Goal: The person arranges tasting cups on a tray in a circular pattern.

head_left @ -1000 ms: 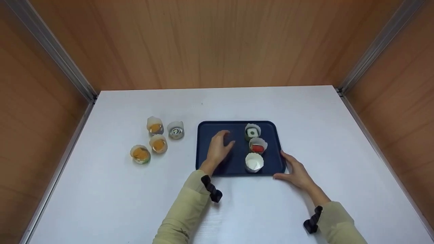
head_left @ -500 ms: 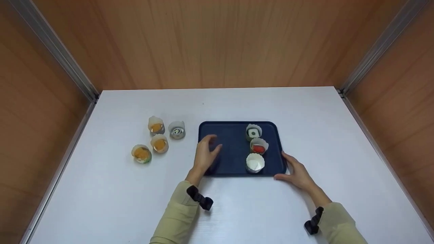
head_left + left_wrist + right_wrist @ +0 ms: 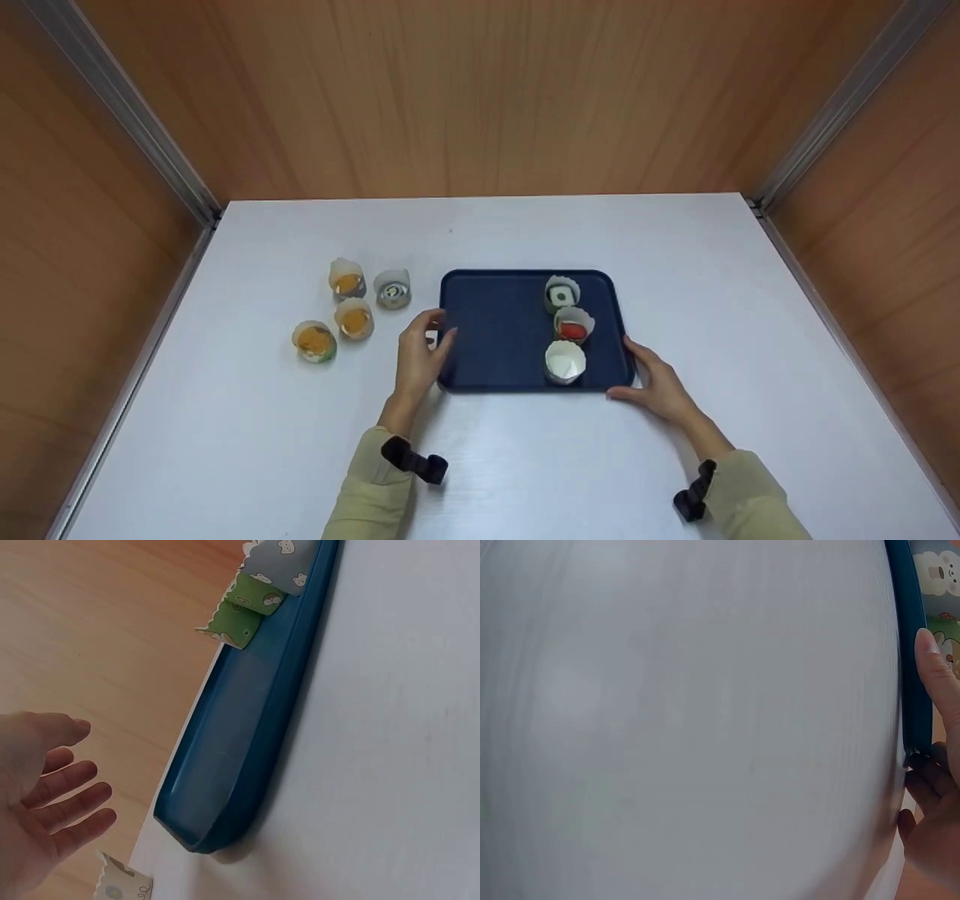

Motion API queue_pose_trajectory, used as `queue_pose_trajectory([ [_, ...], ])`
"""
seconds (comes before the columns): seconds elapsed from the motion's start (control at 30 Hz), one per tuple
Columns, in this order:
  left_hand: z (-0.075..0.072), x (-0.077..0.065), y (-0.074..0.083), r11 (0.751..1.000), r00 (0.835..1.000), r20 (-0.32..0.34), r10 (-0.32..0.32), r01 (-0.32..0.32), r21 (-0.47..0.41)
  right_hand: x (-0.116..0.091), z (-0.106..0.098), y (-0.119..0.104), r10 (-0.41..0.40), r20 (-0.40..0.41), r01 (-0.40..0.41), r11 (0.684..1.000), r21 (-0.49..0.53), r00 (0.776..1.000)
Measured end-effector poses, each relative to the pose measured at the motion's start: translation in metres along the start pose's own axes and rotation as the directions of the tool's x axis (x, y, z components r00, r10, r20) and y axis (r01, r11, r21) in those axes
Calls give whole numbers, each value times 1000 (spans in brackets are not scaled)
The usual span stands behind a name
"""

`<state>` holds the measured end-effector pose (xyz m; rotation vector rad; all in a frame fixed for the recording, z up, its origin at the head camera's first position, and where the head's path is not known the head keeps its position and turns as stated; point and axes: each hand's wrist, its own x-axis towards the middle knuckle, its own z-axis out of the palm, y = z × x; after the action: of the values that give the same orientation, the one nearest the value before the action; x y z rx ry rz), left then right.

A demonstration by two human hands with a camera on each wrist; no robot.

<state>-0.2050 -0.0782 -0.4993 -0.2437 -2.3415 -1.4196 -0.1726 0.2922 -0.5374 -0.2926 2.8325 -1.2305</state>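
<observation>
We see the left hand (image 3: pixel 418 360) over the left rim of the dark blue tray (image 3: pixel 495 330), its thumb and fingers apart with nothing between them; the left wrist view likewise shows the fingers loose and spread in the air. The right hand (image 3: pixel 655 381) grips the tray at its lower-right corner in the head view, thumb along the lower edge and fingers against the right side. The tray lies on the white tabletop (image 3: pixel 225 450) near the middle of the frame, its long axis running left to right. Toward its right end we find three cups in a column: one with a white piece (image 3: pixel 560 295), one with a red piece (image 3: pixel 573 330), and a pale-lined cup (image 3: pixel 565 364) at the bottom. Four more stand left of the tray: the upper orange-filled cup (image 3: pixel 347 279), the grey cup (image 3: pixel 392 290), the middle orange-filled cup (image 3: pixel 354 319) and the lower-left cup (image 3: pixel 314 343). The relation we judge decisive is that these four lie to the left and upper left of the left hand, which is far nearer to them than the right; the middle orange-filled cup and the grey cup look closest, near but untouched.
</observation>
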Motion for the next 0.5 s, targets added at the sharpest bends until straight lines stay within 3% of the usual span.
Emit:
queue_pose_trajectory([
  [0.5, -47, -20, -15, 996, 984, -154, -89, 90, -3, 0, 0, 1, 0, 4, 0, 1000, 14, 1000],
])
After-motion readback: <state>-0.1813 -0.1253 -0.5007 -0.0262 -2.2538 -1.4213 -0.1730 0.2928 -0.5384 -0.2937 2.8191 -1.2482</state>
